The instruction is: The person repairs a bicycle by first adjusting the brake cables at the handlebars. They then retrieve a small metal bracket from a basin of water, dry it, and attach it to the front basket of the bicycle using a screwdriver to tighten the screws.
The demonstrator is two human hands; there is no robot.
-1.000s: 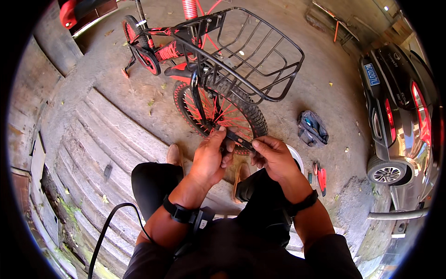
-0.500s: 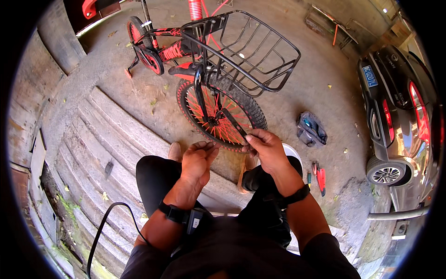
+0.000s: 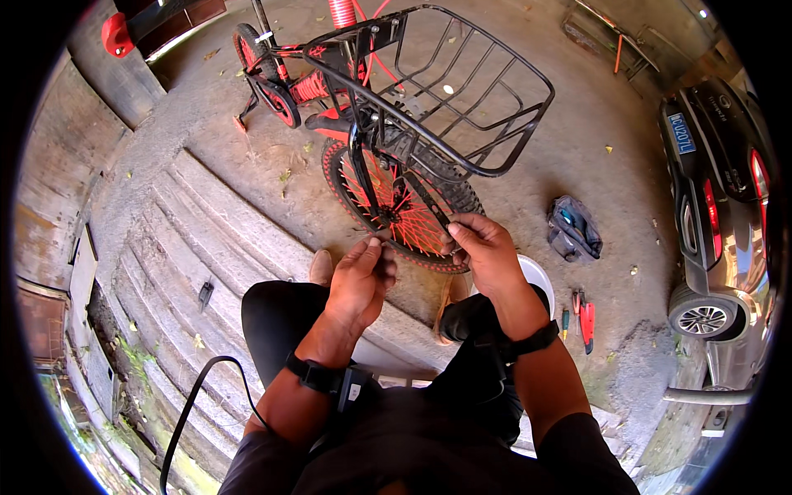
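Note:
In front of me stands a red and black bicycle with a black wire basket (image 3: 487, 171) over its front wheel (image 3: 404, 216). My right hand (image 3: 483, 247) pinches the lower end of a flat black strip (image 3: 427, 198) with holes near its end. The strip slants up and to the left, in front of the red spokes. Left of it, my left hand (image 3: 360, 276) has its thumb and fingertips pressed together near the tyre's lower edge. Whatever small thing sits between those fingertips is too small to make out.
To the right lie a grey open bag (image 3: 574, 229), red-handled pliers (image 3: 586, 322) and a green-handled tool (image 3: 565, 322). A white bucket (image 3: 536, 276) stands beside my right leg. A dark car (image 3: 718, 206) is parked at far right. Ridged concrete steps (image 3: 190, 239) run along the left.
My left hand has turned, its fingertips now closed together higher up. The view has shifted, so the bag, tools and car sit further right. My right hand keeps hold of the strip.

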